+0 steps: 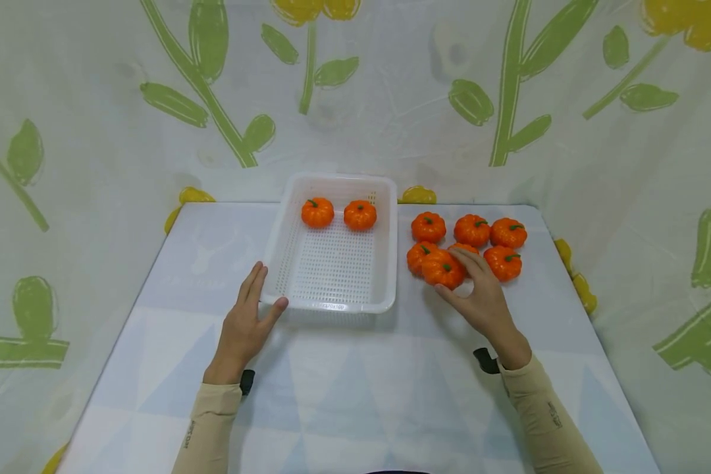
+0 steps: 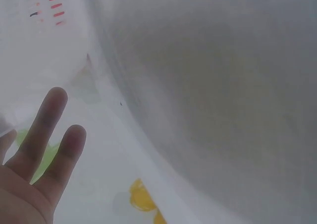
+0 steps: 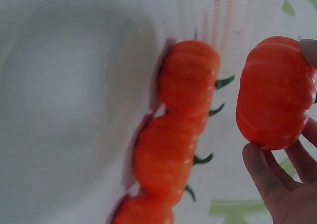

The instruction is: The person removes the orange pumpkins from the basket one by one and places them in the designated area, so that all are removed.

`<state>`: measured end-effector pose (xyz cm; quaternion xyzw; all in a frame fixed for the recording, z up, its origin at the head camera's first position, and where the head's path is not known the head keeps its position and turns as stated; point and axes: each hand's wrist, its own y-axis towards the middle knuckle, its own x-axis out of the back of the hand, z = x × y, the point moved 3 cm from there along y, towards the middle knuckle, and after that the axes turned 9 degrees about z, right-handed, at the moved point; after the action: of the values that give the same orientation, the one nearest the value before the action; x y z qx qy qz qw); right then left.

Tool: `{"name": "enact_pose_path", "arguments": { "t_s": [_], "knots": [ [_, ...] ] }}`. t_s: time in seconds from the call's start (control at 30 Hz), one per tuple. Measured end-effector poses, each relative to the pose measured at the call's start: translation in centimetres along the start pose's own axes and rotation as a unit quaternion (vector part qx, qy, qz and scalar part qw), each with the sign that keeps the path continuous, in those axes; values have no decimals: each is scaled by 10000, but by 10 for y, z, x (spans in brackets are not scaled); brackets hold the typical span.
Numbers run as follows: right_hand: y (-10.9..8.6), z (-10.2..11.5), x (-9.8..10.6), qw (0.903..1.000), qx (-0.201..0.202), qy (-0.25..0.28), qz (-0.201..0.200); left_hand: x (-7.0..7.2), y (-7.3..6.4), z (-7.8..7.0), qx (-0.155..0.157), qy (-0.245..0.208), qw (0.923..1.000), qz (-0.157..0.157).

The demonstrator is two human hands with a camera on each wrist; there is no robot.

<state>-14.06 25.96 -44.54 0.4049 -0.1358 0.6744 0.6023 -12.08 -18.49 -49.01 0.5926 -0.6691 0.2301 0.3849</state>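
My right hand (image 1: 484, 301) holds a small orange pumpkin (image 1: 440, 270) with a green stem, between thumb and fingers. In the right wrist view that pumpkin (image 3: 275, 95) is off the table, apart from a row of others. Several more pumpkins (image 1: 428, 227) sit grouped on the table right of the basket, one partly hidden behind the right hand. Two pumpkins, a left one (image 1: 317, 214) and a right one (image 1: 360, 216), lie at the far end of the white perforated basket (image 1: 332, 307). Against the basket's near left corner rests my left hand (image 1: 244, 332), its fingers extended.
A pale table (image 1: 355, 401) with blue triangle patterns carries everything. Behind and beside it hangs white cloth (image 1: 385, 118) printed with green leaves and yellow flowers. The basket stands near the table's far edge.
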Motion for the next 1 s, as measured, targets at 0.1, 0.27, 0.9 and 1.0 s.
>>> {"name": "enact_pose_path", "arguments": {
  "t_s": [0.1,0.27,0.9,1.0],
  "knots": [
    [-9,-9,4,9995,-272,-119,-129,-1,0,1,-5,7,10000,1],
    [-25,-23,7,9971,-699,-139,-258,0,-2,1,-5,-72,10000,-49],
    [-39,-46,5,9932,-1132,-244,-98,0,0,1,-66,-66,9999,-104],
    [-40,-49,4,9917,-1268,-228,-4,1,-1,1,-46,-57,9999,-96]
  ]
}}
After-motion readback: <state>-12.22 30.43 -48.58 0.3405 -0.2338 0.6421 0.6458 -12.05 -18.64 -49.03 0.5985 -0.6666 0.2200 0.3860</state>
